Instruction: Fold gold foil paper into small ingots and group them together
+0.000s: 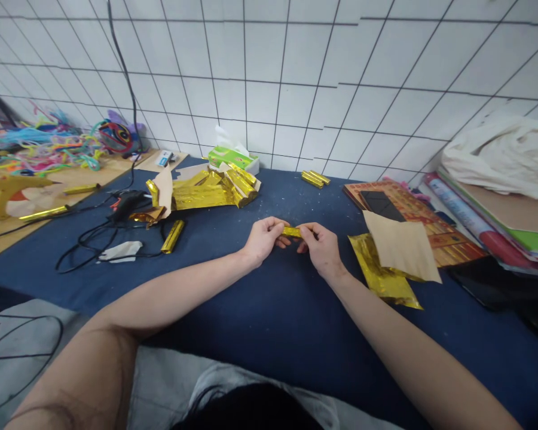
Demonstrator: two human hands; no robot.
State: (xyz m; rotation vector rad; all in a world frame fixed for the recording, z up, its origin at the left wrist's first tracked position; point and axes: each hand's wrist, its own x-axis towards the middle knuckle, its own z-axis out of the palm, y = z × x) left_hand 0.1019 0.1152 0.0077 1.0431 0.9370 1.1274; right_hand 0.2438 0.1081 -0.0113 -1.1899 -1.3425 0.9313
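Between my two hands, above the middle of the dark blue cloth (269, 310), is a small gold foil roll (291, 232). My left hand (265, 237) pinches its left end between thumb and fingers. The right end is gripped by my right hand (319, 246) in the same way. Right of my right hand lie gold foil sheets (394, 288) with a tan paper piece (401, 246) over them. A pair of gold rolls (315, 178) rests near the wall. Another gold roll (173, 236) lies to the left, beside a black cable.
Crumpled gold foil (201, 196) lies before a green tissue box (233, 156). At left are a black-handled tool (128, 206), a yellow glue gun (2, 194) and colourful cords (49, 143). A phone (382, 205) rests on a patterned red sheet (434, 230), near stacked books (497, 209).
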